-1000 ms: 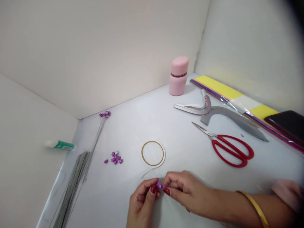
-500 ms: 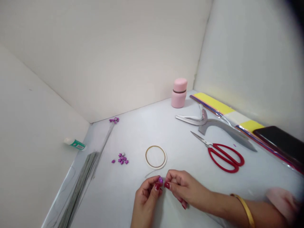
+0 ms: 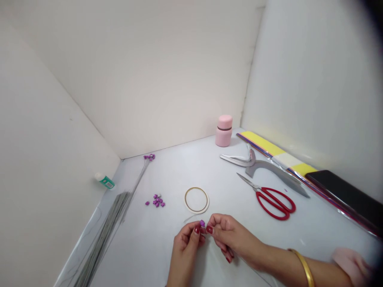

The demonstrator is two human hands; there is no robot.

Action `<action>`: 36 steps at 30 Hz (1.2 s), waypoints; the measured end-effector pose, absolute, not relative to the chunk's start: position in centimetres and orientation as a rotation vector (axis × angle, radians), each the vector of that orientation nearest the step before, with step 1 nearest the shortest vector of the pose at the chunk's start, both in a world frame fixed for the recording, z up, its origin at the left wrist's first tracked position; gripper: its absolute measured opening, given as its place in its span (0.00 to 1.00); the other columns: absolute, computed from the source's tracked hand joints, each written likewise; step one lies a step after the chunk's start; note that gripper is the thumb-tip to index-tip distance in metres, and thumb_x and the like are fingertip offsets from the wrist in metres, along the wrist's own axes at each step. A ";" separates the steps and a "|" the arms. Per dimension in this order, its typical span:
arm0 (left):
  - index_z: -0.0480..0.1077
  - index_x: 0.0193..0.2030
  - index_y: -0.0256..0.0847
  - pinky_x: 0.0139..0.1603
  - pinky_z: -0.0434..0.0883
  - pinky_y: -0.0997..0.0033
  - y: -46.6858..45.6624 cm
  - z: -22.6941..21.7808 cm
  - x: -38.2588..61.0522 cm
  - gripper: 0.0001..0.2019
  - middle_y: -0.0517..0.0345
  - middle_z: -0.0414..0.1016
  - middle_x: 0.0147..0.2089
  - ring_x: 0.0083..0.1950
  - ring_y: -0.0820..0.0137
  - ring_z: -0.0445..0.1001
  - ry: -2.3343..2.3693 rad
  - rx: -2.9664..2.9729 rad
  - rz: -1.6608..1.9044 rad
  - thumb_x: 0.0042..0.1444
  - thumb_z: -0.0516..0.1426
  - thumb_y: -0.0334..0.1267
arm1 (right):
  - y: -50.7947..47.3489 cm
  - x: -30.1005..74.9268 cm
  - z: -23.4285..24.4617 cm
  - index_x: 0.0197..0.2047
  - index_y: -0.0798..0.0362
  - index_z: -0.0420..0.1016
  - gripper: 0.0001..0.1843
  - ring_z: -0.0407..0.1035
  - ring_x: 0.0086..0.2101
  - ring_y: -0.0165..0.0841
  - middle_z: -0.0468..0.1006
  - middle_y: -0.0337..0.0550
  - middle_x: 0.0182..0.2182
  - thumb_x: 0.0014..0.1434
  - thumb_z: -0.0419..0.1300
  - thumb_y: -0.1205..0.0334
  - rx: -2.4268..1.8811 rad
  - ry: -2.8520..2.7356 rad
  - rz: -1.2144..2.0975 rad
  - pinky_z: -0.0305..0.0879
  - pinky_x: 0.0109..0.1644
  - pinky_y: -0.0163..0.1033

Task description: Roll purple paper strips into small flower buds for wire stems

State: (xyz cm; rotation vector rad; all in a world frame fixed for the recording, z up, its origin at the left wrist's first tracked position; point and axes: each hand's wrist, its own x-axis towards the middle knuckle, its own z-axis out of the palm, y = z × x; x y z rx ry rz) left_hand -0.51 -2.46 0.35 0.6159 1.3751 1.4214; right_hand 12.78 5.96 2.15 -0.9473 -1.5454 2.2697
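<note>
My left hand (image 3: 188,243) is closed, pinching a small shiny purple bud (image 3: 202,223) between thumb and index finger. Right beside it, my right hand (image 3: 224,235) is closed too, its thumb and index fingertip pressed together close to the bud. Whatever it pinches is too small to make out. A thin wire end (image 3: 191,218) pokes out left of the bud, above my left fingers. Just beyond both hands lies a roll of narrow tape (image 3: 206,207). To the left sits a small cluster of loose purple buds (image 3: 158,201).
Grey wires (image 3: 104,239) lie bundled at left, with wire-stemmed purple buds (image 3: 149,157) behind. A green-and-white tube (image 3: 106,181) is by the left wall. Rightward are red-handled scissors (image 3: 275,203), grey pliers (image 3: 275,169), a pink jar (image 3: 224,131), coloured sheets (image 3: 263,144) and a black phone (image 3: 344,191).
The camera view has shifted slightly, so the table items appear moved. My right fingertips have come closer to the left ones, and the purple bud sits slightly higher in my left fingers.
</note>
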 end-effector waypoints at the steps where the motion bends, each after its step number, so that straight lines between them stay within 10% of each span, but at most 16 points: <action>1: 0.74 0.38 0.35 0.35 0.64 0.76 -2.5 0.3 -0.5 0.12 0.57 0.72 0.27 0.31 0.73 0.67 1.362 0.600 1.429 0.52 0.58 0.42 | 5.9 12.7 2.2 0.30 0.54 0.61 0.11 0.49 0.08 0.19 0.60 0.25 0.10 0.53 0.55 0.55 -0.952 -1.556 2.259 0.48 0.11 0.24; 23: 0.74 0.37 0.35 0.35 0.64 0.75 -2.6 0.4 -0.1 0.13 0.55 0.70 0.32 0.31 0.74 0.65 1.225 0.456 1.520 0.54 0.56 0.44 | 5.9 12.0 2.6 0.31 0.54 0.61 0.13 0.53 0.10 0.19 0.61 0.26 0.12 0.54 0.54 0.52 -0.916 -1.472 2.284 0.47 0.14 0.25; 36: 0.75 0.27 0.32 0.22 0.61 0.77 -1.5 -2.0 1.9 0.24 0.51 0.75 0.24 0.22 0.76 0.69 1.150 0.444 1.461 0.32 0.65 0.55 | 9.0 7.1 5.1 0.31 0.53 0.61 0.06 0.54 0.10 0.20 0.61 0.26 0.12 0.51 0.52 0.60 -0.837 -1.523 2.193 0.44 0.14 0.26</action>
